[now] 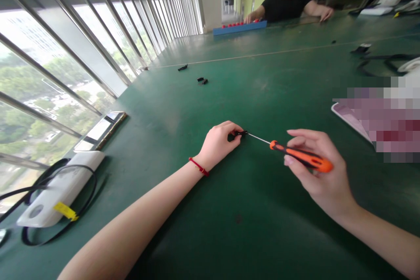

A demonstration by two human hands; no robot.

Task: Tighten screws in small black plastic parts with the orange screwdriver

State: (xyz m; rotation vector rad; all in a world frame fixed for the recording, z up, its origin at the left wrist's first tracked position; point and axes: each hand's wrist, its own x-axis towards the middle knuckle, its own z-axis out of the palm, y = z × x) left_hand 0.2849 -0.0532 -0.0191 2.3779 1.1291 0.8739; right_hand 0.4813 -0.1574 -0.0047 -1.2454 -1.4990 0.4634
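My left hand [220, 141], with a red cord at the wrist, pinches a small black part [241, 133] just above the green tabletop. What kind of part it is, I cannot make out. From the right, my right hand [320, 170] grips the orange and black handle of a screwdriver [298, 156]. Its thin metal shaft points left, and the tip meets the black part at my left fingertips. My right forefinger is lifted off the handle, while the thumb presses against its side.
Small black pieces [202, 81] lie further up the green table [262, 92]. At left are a white power strip [62, 188] with black cable and a phone-like object [101, 131] by the railing. Across the table a person [287, 6] sits beside a blue rack [239, 28].
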